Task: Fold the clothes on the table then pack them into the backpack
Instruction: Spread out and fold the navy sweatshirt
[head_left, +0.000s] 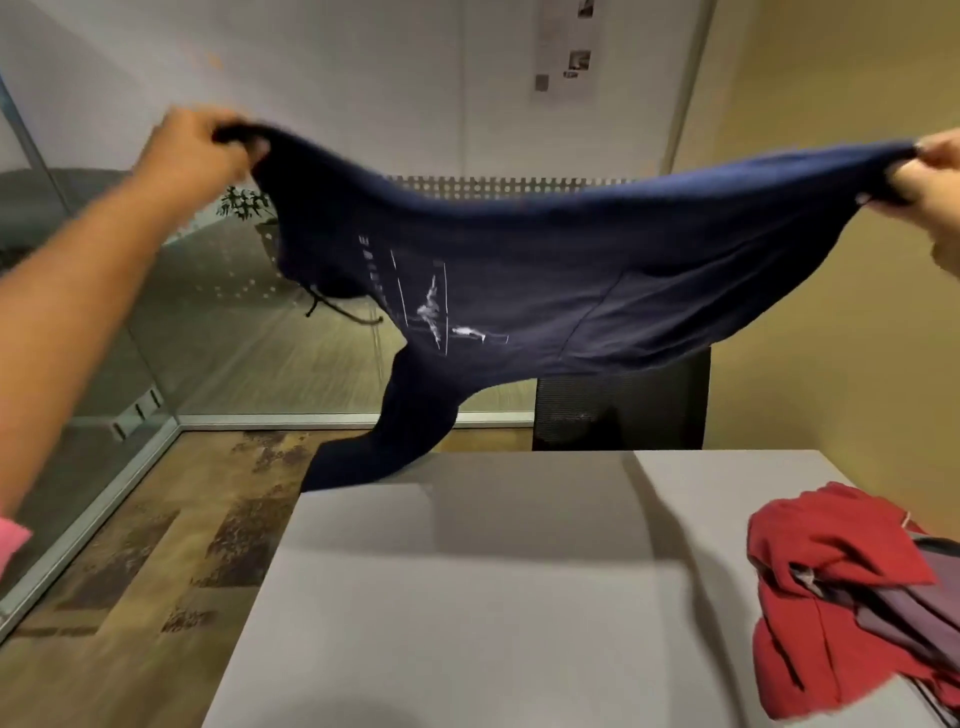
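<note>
While no bag or other container shows, a crumpled red garment (831, 597) lies heaped over a purplish one (919, 613) at the near right edge of the grey table (467, 623). Above the table's far edge, the navy T-shirt (545, 275) hangs stretched in the air, one end trailing to the far left corner. The left hand (200, 150) grips its left end, fingers curled round bunched cloth; the right hand (930, 176) pinches the right end.

Navy shirt (571, 270) with a white line-and-figure print; plain grey counter (467, 623); red garment (831, 597) over a mauve-purple one (914, 618); black mesh chair (623, 405); mottled brown-and-tan floor (171, 545); pink sleeve (10, 540).
</note>
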